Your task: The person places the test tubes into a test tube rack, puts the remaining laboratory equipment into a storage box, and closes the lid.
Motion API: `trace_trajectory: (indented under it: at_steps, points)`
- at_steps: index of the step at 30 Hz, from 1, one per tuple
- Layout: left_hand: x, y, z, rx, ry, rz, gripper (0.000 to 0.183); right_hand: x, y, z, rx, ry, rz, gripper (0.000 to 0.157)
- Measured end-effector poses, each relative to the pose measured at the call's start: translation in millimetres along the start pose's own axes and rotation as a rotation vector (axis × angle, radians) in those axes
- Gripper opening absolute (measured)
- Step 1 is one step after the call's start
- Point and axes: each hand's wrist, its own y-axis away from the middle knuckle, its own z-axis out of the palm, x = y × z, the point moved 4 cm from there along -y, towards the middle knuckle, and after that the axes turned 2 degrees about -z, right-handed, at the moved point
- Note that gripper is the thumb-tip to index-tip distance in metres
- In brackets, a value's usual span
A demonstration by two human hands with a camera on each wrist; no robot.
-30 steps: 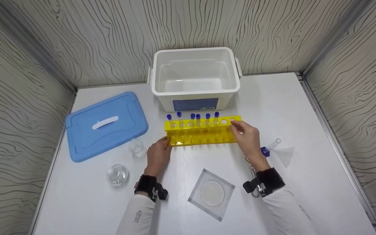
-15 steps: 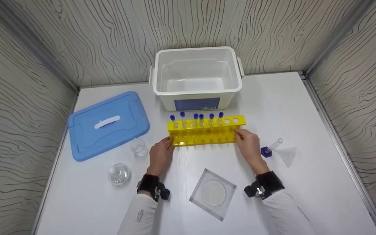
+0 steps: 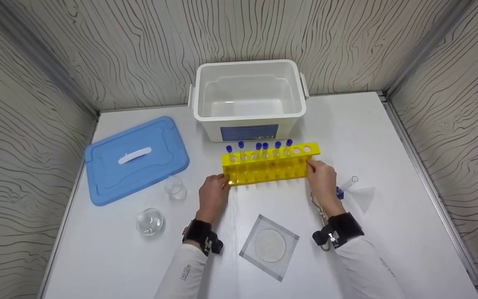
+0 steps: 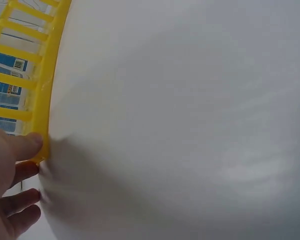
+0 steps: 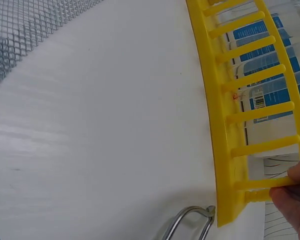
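Observation:
A yellow test tube rack [image 3: 270, 171] stands on the white table, its long front towards me. Several test tubes with blue caps [image 3: 258, 146] poke up from its left and middle holes; the two rightmost holes hold none. My left hand [image 3: 214, 194] grips the rack's lower left corner. In the left wrist view its thumb [image 4: 29, 145] presses on the base bar, with a finger around the end. At the opposite end, my right hand [image 3: 323, 178] pinches the rack's right side. The right wrist view has its fingertips [image 5: 285, 200] on the last upright post.
Behind the rack stands a white bin [image 3: 249, 118]; its blue lid [image 3: 139, 178] lies left. Nearby are a small beaker [image 3: 176, 187] and round flask [image 3: 150, 222]. Wire gauze [image 3: 250, 249] lies in front. Metal tongs [image 5: 182, 216], a measuring cylinder [image 3: 350, 182] and funnel [image 3: 363, 198] are right.
The rack has slid to the right, its right end tilting slightly away. Both hands have moved right with it. My right hand has come down from the rack's top to its side.

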Motion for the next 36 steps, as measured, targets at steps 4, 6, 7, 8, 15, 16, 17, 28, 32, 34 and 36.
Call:
trace_trajectory:
  at_steps: [4, 6, 7, 8, 15, 16, 17, 28, 32, 34, 36]
  points:
    - [10.8, -1.4, 6.1, -0.006, 0.014, 0.024, 0.029, 3.7, 0.6, -5.7, 0.009, 0.022, 0.014, 0.025]
    - [16.0, -2.1, 8.4, -0.002, 0.028, 0.040, 0.029, 4.2, 1.4, -8.4, 0.011, 0.029, 0.024, 0.027]
    - [18.5, -2.5, 9.6, 0.003, 0.035, 0.051, 0.028, 4.0, 1.8, -9.6, 0.014, 0.030, 0.028, 0.028]
    - [21.0, -2.9, 10.9, 0.006, 0.037, 0.062, 0.028, 3.6, 2.2, -11.0, 0.021, 0.034, 0.033, 0.028]
    - [38.2, -4.5, 19.9, -0.010, 0.066, 0.066, 0.028, -4.5, 5.6, -18.6, 0.078, 0.058, -0.006, 0.028]
    - [40.8, -4.8, 21.4, -0.014, 0.071, 0.061, 0.028, -6.0, 6.7, -19.0, 0.086, 0.062, -0.018, 0.027]
    - [43.6, -5.0, 23.1, -0.014, 0.074, 0.060, 0.028, -7.8, 8.3, -19.1, 0.093, 0.063, -0.032, 0.027]
    - [78.9, -5.2, 39.8, 0.011, 0.054, 0.117, 0.028, -31.5, 28.9, -2.6, 0.093, 0.087, -0.195, 0.022]
    - [90.1, -3.9, 43.3, 0.002, 0.017, 0.141, 0.029, -44.3, 33.5, 3.2, 0.107, 0.115, -0.308, 0.021]
    - [93.3, -3.1, 44.2, -0.002, -0.002, 0.145, 0.031, -50.5, 34.7, 6.3, 0.109, 0.135, -0.363, 0.021]
    - [94.9, -2.1, 44.8, -0.009, -0.013, 0.144, 0.033, -57.0, 35.3, 10.0, 0.101, 0.165, -0.412, 0.023]
